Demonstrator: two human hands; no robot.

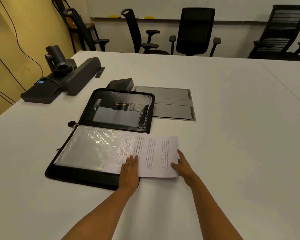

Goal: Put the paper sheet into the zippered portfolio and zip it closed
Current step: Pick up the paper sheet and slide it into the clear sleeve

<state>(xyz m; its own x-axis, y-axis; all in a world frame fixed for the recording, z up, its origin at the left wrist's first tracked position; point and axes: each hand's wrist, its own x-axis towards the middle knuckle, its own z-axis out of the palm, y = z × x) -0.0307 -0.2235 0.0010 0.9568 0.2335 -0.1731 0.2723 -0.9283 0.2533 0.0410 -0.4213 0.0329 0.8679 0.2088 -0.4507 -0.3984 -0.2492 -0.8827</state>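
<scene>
The paper sheet (pixel 157 155), printed with blocks of text, lies partly slid under a clear plastic sleeve (pixel 93 146) on the near half of the open zippered portfolio (pixel 87 179); its right part sticks out past the portfolio's right edge and rests on the white surface (pixel 232 135). The left hand (pixel 130 168) lies flat, fingers (pixel 132 159) stretched out and released, pressing down where the sleeve's edge meets the sheet. The right hand (pixel 183 164) is at the sheet's near right corner, thumb on top of the paper and the other fingers spread along the right edge; whether the corner is pinched or only steadied cannot be told. The portfolio's far half (pixel 119 110) lies open and flat, showing a black inner pocket with small gold lettering, too small to read. A round zipper pull (pixel 71 124) rests on the surface at the left end of the hinge. Just beyond the portfolio sit a small black box (pixel 121 84) and a grey hatch (pixel 171 103) set into the surface. At the far left stand a black camera (pixel 56 58) and a long dark speaker bar (pixel 83 75). Black office chairs (pixel 195 31) line the far side.
</scene>
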